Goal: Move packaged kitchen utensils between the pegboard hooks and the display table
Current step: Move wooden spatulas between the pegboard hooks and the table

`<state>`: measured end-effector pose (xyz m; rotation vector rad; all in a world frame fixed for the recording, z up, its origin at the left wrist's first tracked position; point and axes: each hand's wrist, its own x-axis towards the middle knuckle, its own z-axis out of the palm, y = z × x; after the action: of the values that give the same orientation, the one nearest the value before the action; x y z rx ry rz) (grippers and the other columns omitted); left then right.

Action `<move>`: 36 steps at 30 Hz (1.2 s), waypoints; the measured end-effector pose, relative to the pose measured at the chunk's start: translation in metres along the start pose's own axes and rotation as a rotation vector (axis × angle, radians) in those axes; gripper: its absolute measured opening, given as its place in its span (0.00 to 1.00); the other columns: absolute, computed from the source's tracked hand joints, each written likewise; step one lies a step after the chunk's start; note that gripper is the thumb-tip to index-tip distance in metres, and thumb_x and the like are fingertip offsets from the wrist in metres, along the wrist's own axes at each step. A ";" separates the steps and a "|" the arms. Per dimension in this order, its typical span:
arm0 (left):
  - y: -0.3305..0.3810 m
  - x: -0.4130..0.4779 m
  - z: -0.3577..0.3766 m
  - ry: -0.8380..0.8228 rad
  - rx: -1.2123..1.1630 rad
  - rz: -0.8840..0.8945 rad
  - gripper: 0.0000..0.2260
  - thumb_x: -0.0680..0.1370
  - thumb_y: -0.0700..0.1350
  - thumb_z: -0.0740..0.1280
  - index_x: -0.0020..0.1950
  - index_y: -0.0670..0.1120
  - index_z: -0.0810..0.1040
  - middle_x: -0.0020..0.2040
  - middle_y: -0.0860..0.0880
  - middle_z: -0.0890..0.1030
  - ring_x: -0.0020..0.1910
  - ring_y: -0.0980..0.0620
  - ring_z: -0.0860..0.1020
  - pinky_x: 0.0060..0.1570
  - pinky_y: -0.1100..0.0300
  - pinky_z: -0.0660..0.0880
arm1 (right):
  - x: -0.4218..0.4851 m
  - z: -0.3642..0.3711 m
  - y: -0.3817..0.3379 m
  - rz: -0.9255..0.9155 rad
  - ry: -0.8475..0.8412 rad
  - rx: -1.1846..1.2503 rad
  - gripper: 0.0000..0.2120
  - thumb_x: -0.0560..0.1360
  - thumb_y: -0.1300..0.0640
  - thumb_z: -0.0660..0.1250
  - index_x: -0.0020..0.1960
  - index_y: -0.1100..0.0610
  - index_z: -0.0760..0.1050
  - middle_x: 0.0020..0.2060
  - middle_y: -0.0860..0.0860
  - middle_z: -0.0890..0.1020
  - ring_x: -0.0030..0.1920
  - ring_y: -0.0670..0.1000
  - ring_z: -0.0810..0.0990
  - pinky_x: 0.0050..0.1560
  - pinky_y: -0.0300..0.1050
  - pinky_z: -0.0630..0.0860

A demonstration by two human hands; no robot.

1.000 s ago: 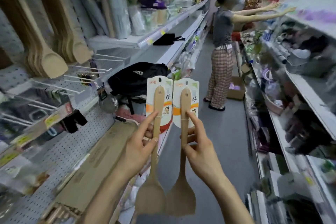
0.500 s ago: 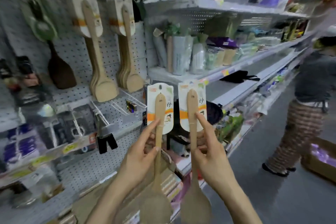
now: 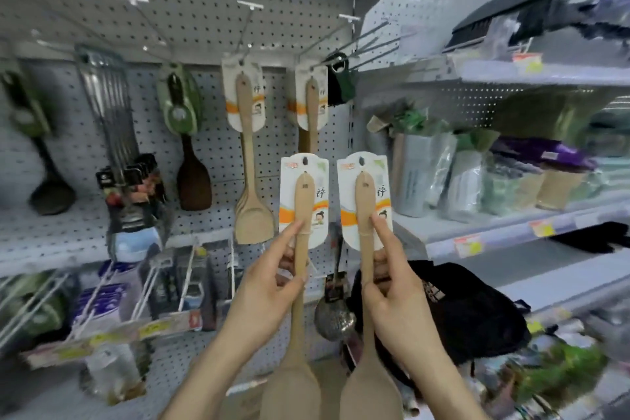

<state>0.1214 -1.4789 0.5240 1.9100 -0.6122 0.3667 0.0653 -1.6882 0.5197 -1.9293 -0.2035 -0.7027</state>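
Two packaged wooden spatulas stand upright side by side before the pegboard [image 3: 204, 27], one in each of our hands. Our left hand [image 3: 269, 286] grips the handle of the left spatula [image 3: 301, 211], thumb and curled fingers round the wood, forefinger stretched up onto its card. Our right hand [image 3: 399, 297] holds the right spatula [image 3: 363, 208] the same way. At twelve o'clock of the pair, two hung bunches [image 3: 246, 153] of the same make dangle from the board, the count in each unclear. At nine o'clock hangs one dark brown spatula [image 3: 194, 184]; at four o'clock sits one black bag [image 3: 477, 310].
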 end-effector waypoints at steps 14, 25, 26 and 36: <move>0.069 0.045 -0.030 0.231 0.073 0.042 0.36 0.83 0.37 0.70 0.77 0.75 0.65 0.51 0.60 0.74 0.47 0.53 0.79 0.54 0.56 0.80 | 0.103 -0.024 -0.013 -0.162 -0.150 0.150 0.46 0.80 0.70 0.65 0.80 0.25 0.58 0.47 0.38 0.80 0.42 0.52 0.80 0.46 0.53 0.80; 0.072 0.104 -0.077 0.267 0.081 0.049 0.36 0.82 0.36 0.70 0.78 0.71 0.65 0.53 0.51 0.79 0.55 0.51 0.81 0.63 0.50 0.80 | 0.161 -0.013 -0.035 -0.168 -0.124 0.224 0.44 0.82 0.68 0.65 0.79 0.24 0.57 0.46 0.40 0.81 0.45 0.51 0.82 0.47 0.53 0.83; 0.070 0.107 -0.079 0.271 0.074 0.041 0.36 0.82 0.36 0.71 0.78 0.71 0.65 0.54 0.50 0.79 0.56 0.50 0.81 0.63 0.49 0.80 | 0.164 -0.011 -0.035 -0.169 -0.123 0.231 0.44 0.82 0.68 0.65 0.80 0.25 0.57 0.46 0.40 0.81 0.45 0.51 0.82 0.47 0.52 0.83; 0.043 0.131 -0.091 0.249 0.090 0.022 0.37 0.81 0.37 0.72 0.79 0.70 0.64 0.54 0.51 0.81 0.56 0.52 0.82 0.65 0.49 0.79 | 0.186 0.007 -0.023 -0.174 -0.100 0.210 0.43 0.82 0.67 0.65 0.81 0.28 0.57 0.45 0.42 0.81 0.44 0.51 0.81 0.45 0.53 0.82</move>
<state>0.2070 -1.4422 0.6606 1.9059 -0.4575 0.6452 0.2099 -1.7017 0.6388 -1.7599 -0.4928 -0.6704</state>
